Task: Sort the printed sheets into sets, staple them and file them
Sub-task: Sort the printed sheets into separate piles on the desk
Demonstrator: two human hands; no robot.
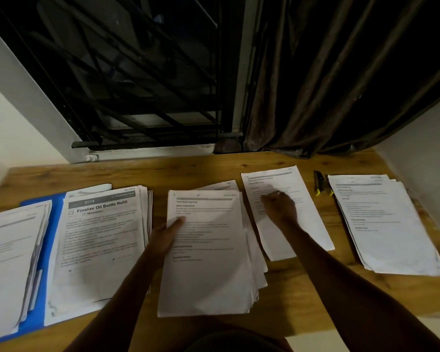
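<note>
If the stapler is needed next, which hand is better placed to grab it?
The right hand, probably. It rests on the single sheet right beside the black and yellow stapler. The left hand is farther off, its thumb pinching the middle stack.

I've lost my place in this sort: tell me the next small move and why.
Probably lift the right hand off the single sheet, which already lies flat on its own, and take the top page of the middle stack, which the left hand grips at its edge, thumb on top.
</note>
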